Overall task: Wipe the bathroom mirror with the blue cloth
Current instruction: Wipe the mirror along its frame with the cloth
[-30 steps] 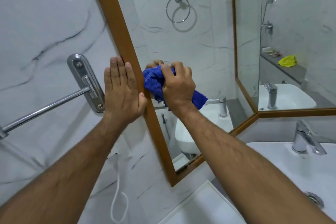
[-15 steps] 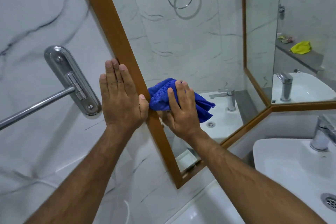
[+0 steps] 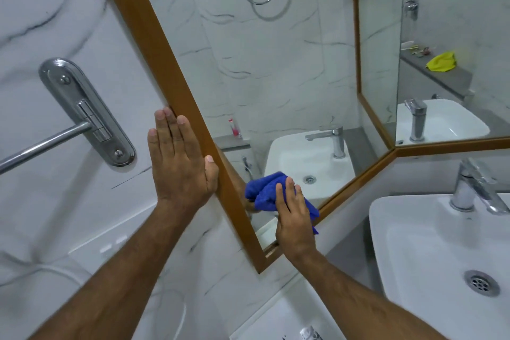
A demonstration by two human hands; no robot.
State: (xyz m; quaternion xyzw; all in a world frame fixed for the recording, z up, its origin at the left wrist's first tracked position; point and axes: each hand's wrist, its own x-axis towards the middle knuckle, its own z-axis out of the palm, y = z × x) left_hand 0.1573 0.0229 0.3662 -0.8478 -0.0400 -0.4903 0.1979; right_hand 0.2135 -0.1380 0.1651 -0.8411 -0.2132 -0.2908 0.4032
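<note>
The bathroom mirror (image 3: 265,69) has a brown wooden frame (image 3: 165,69) and turns a corner into a second panel on the right. My right hand (image 3: 295,218) presses a bunched blue cloth (image 3: 265,192) against the glass near the mirror's lower left corner. My left hand (image 3: 179,160) lies flat on the marble wall, fingers together, its thumb against the outer edge of the frame. It holds nothing.
A chrome towel bar and its mount (image 3: 88,113) stick out of the wall left of my left hand. A white basin (image 3: 430,257) with a chrome tap (image 3: 474,190) sits at the lower right. A white ledge (image 3: 276,320) lies below my arms.
My right hand has slid the blue cloth down the glass along the frame, from mid-height to the lower corner. My left hand has stayed flat beside the frame.
</note>
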